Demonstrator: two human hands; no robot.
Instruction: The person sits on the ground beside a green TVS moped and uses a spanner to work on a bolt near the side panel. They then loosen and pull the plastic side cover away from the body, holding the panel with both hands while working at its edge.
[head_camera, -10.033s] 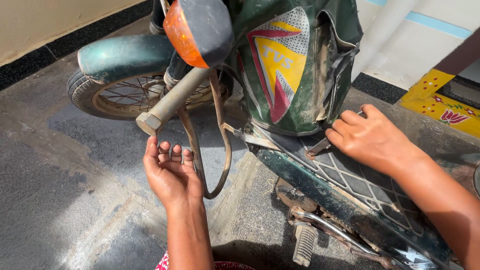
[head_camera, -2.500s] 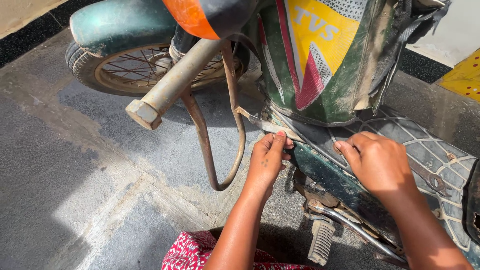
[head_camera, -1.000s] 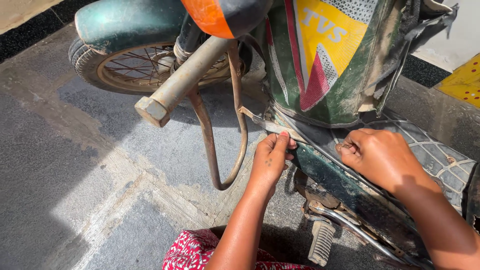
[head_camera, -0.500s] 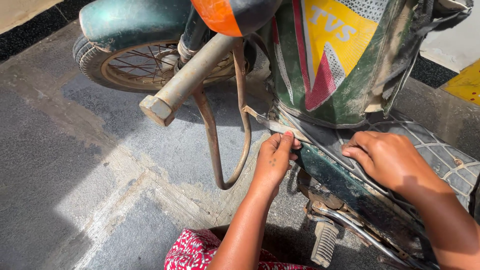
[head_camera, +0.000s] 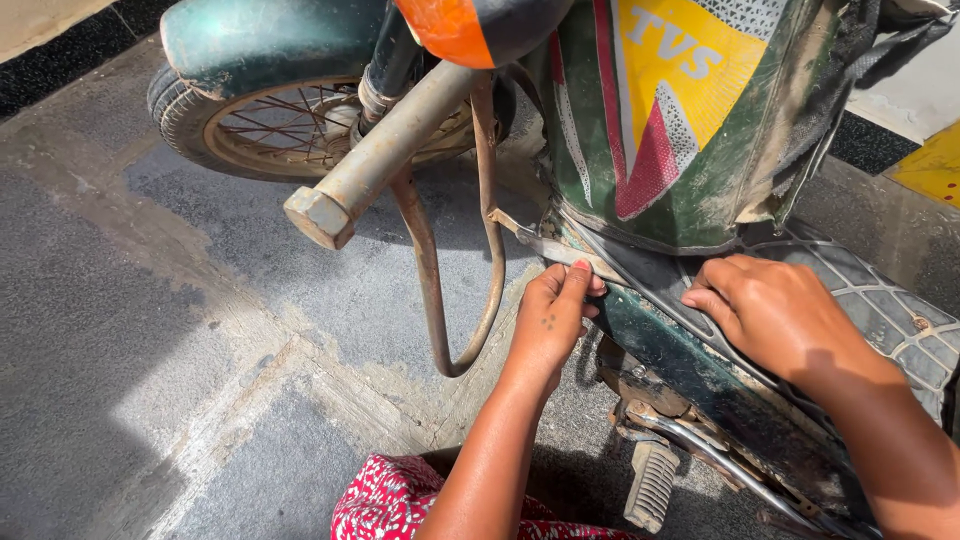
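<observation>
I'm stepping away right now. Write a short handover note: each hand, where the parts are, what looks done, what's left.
Left hand: fingertips pinch the metal bracket at the front edge of the footboard, beside the bent crash bar.
Right hand: palm down on the footboard's rubber mat, holding nothing.
Done: both hands are placed on the green moped.
Left: the bracket looks loose; whether it is fastened cannot be seen. No tool in view.

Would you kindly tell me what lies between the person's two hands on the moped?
In the head view, the dark green edge of the footboard with its ribbed rubber mat spans the gap between the left hand and the right hand.
</observation>
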